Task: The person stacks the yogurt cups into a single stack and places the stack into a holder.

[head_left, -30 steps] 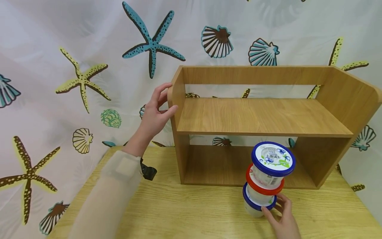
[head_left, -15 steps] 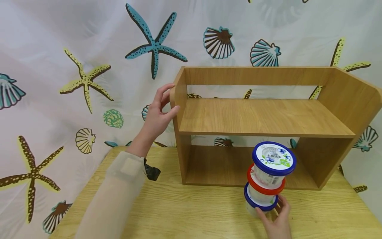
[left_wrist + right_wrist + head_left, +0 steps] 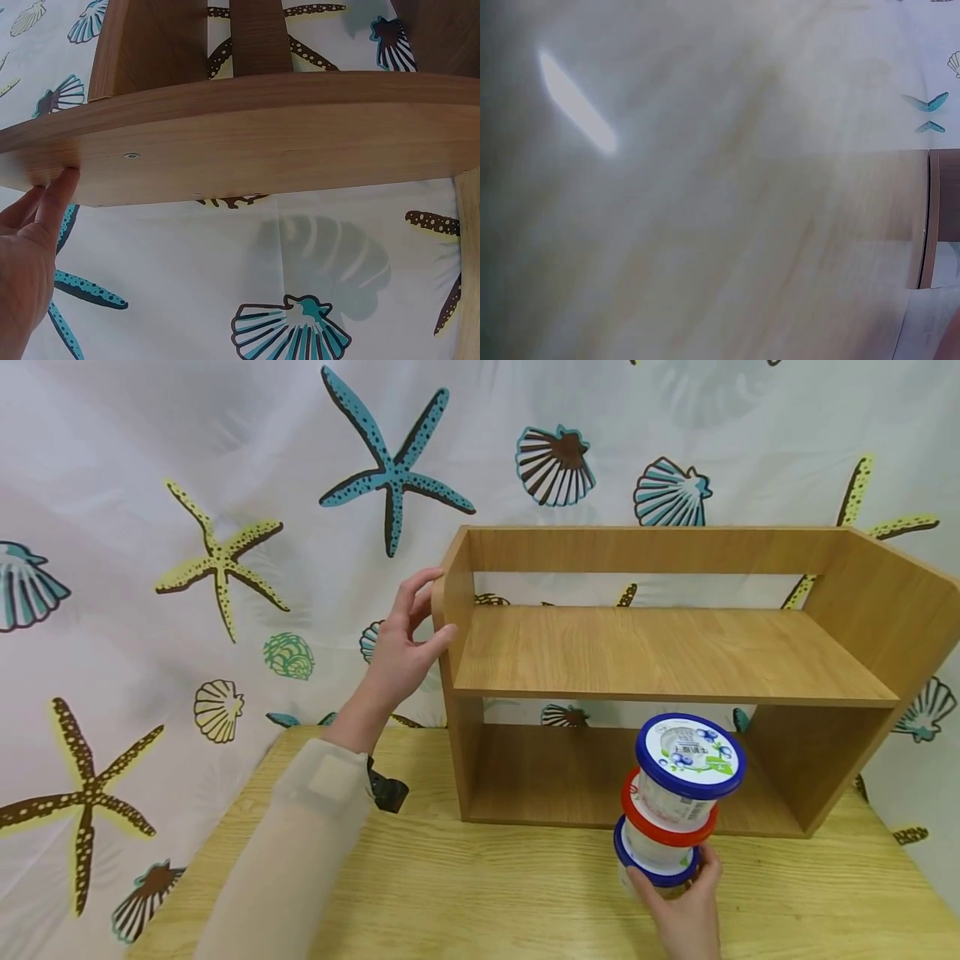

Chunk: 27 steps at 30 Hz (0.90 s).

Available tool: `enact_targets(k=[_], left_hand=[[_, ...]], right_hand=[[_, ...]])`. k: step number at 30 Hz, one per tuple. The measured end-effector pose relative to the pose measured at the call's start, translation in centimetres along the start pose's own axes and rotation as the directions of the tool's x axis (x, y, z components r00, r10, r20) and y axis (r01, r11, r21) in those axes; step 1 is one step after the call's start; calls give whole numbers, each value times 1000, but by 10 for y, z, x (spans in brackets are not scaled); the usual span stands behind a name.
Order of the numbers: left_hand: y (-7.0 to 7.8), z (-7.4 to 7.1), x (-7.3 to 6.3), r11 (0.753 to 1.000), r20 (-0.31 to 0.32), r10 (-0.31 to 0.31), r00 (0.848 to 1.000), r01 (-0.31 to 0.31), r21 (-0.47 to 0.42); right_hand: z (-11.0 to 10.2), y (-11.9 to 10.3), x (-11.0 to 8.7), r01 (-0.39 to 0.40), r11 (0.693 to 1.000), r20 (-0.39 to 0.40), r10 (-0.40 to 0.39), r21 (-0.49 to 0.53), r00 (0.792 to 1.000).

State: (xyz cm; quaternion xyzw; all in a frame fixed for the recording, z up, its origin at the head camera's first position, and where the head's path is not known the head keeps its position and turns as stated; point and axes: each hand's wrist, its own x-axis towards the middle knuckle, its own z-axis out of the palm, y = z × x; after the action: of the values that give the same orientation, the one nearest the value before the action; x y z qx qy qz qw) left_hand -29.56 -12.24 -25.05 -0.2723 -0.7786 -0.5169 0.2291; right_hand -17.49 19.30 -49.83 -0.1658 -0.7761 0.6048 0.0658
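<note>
Three white lidded tubs stand stacked on the table in front of the wooden shelf (image 3: 652, 652), right of its middle. The top tub (image 3: 686, 758) has a blue lid with blueberries on it. Below it is a tub with a red lid (image 3: 660, 827), and lowest a tub with a blue lid (image 3: 656, 868). My right hand (image 3: 686, 902) grips the lowest tub, thumb in front and fingers at its right side. My left hand (image 3: 405, 652) holds the shelf's left side panel near the upper front edge. In the left wrist view, fingertips (image 3: 67, 180) press the panel's outer face.
The light wooden table (image 3: 480, 902) extends around the shelf's base. Behind hangs a white cloth (image 3: 247, 410) printed with starfish and shells. Mostly blurred pale table surface (image 3: 705, 225) fills the right wrist view, with a bit of shelf (image 3: 930, 217) at right.
My right hand has shifted left, its thumb passing farther across the front of the lowest tub. My left hand keeps its place on the shelf. The whole head view has shifted slightly.
</note>
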Motion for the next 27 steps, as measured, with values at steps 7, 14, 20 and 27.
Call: enact_targets(k=[7, 14, 20, 27], left_hand=[[-2, 0, 0, 1000, 8, 9, 1000, -9, -6], [2, 0, -1, 1000, 6, 7, 1000, -7, 0], [-14, 0, 3, 1000, -1, -10, 1000, 10, -5], [-39, 0, 9, 1000, -4, -15, 1000, 15, -21]], right_hand=[[3, 2, 3, 52, 999, -29, -52, 5, 998], [2, 2, 5, 20, 999, 0, -21, 48, 1000], [2, 3, 7, 38, 998, -7, -38, 42, 999], [0, 2, 4, 65, 998, -33, -65, 8, 997]])
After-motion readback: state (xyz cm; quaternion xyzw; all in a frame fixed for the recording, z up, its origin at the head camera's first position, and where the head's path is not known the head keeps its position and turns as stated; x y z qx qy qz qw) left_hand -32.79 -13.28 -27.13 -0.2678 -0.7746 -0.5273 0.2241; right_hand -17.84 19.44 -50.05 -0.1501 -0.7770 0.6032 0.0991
